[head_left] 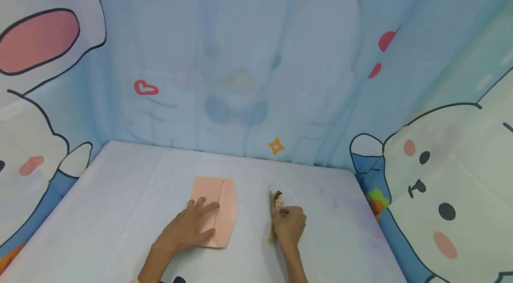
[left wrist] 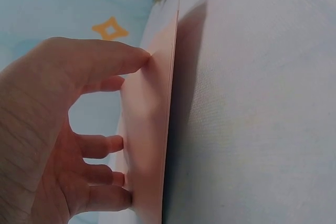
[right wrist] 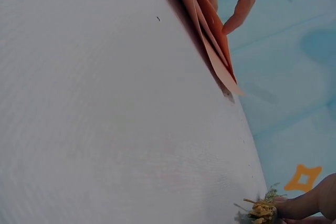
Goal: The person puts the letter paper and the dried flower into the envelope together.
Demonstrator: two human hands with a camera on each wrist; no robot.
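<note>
A pink paper envelope [head_left: 208, 220] lies on the table in the head view, its pointed flap side facing right. My left hand [head_left: 190, 225] is spread over it, fingertips and thumb touching the paper. From the left wrist, the envelope [left wrist: 149, 124] shows edge-on, with the thumb [left wrist: 121, 59] on its face. To the right of it, my right hand [head_left: 290, 225] pinches a small bunch of dried flowers [head_left: 272, 232] with dark red and cream heads. The cut stem ends of the dried flowers [right wrist: 262, 211] show in the right wrist view, where the envelope [right wrist: 210, 40] gapes slightly along its edge.
A white cloth covers the table [head_left: 132, 194]. Behind it hangs a light blue curtain [head_left: 248, 29] printed with cartoon animals, hearts and an orange star, rising right from the table's back edge. A white cartoon bear print [head_left: 469, 176] flanks the right side.
</note>
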